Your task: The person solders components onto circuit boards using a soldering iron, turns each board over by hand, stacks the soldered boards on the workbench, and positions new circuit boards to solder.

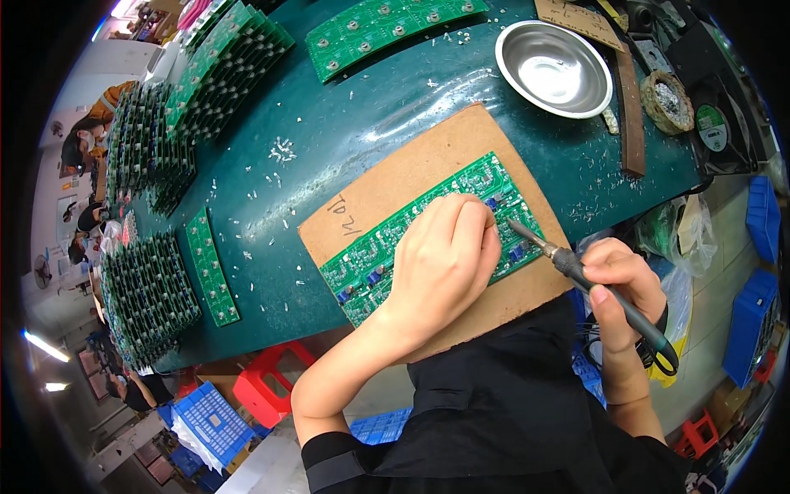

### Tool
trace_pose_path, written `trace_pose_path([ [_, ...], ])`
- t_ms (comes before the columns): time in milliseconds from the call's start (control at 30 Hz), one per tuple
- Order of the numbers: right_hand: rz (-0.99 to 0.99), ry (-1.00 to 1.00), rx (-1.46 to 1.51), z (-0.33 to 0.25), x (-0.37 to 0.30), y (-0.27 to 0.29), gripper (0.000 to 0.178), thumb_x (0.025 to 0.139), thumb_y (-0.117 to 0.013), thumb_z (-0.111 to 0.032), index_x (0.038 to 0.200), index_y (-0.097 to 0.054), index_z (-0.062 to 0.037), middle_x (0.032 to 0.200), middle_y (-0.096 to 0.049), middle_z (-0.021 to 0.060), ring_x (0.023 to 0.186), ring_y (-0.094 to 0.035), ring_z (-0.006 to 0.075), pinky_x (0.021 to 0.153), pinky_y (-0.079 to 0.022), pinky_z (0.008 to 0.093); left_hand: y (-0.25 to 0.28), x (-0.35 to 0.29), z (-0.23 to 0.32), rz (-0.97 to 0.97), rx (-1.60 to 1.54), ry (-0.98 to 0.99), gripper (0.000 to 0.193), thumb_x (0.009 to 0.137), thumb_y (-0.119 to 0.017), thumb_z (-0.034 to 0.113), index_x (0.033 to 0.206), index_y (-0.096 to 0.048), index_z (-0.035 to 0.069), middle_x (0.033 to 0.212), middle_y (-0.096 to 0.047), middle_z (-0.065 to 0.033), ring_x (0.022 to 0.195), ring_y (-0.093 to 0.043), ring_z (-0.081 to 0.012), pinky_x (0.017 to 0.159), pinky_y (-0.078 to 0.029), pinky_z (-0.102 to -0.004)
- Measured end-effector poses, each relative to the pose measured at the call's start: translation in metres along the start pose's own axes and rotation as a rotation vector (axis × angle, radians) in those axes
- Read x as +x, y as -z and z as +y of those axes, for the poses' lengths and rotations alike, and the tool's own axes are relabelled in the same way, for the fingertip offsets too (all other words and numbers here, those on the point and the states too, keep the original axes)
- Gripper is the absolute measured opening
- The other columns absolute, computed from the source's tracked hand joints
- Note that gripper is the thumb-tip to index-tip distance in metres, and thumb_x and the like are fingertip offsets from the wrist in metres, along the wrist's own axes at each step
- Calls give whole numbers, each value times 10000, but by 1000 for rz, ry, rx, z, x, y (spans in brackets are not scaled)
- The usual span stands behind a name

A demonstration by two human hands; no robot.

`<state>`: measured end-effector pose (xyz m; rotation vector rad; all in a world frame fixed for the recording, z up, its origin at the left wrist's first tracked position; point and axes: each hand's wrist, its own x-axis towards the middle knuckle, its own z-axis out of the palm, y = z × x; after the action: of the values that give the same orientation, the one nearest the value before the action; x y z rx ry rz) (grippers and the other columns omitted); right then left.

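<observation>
Workshop interior; strip lights (47, 347) lit between eight and nine o'clock, all bearings read from the board
Bench (358, 123): green, glossy, strewn with small clippings (281, 151), a cluster at ten o'clock, more at two
Cardboard (432, 156): one sheet, brown, pen-marked, overhanging the bench's near edge
Board (374, 251): one, green, densely populated, with blue components; lying on the cardboard at centre, long axis running from eight o'clock to two
Left hand (448, 251): laid across the middle of the board, fingers bent, tips down beside a blue component (491, 202); whether they pinch anything cannot be told, the tips being hidden
Right hand (621, 284): between three and four o'clock, grasping the handle of the iron
Iron (569, 262): soldering type, dark handle, entering from four o'clock; tip over the board, near the left fingers, contact not clear
Stacks of boards: three, tall; two at ten o'clock (226, 78) (144, 148), one at nine (150, 296)
Strip (212, 267): narrow green board at nine o'clock, just beside the lowest stack
Panel (387, 33): green, with round metallic parts, twelve o'clock
Bowl (555, 70): shiny metal, one o'clock
Bar (631, 115): brown, two o'clock, near the bowl
Stool (271, 383): red, off the bench, between seven and eight o'clock
Crate (210, 424): blue, eight o'clock, beyond the stool
</observation>
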<state>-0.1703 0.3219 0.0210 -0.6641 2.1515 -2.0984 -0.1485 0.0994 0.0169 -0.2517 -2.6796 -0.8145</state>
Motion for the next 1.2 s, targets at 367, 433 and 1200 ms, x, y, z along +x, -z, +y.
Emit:
trace_pose_path([
  [367,-114,93,-64,7,10,3,149,746,-622,-26,890,-626,14,766,-608,127,677,-570,190,589,-427,275,4,-1,3,-36,-64,41,160,790,-674,-29,894,-563,23,907,-599,-127,802,-626,-299,684,-511,-371],
  [433,-107,88,-61,6,9,3,151,743,-622,-27,889,-626,14,764,-608,124,668,-568,187,578,-419,271,7,-2,3,-80,-124,58,174,794,-670,-34,916,-555,14,919,-597,-133,812,-626,-304,690,-510,-378],
  [1200,160,28,54,11,12,33,185,823,-615,-111,926,-607,43,869,-613,129,730,-538,135,651,-419,243,-7,-2,12,54,221,-63,140,770,-683,7,851,-583,62,868,-618,-64,705,-608,-235,633,-492,-344],
])
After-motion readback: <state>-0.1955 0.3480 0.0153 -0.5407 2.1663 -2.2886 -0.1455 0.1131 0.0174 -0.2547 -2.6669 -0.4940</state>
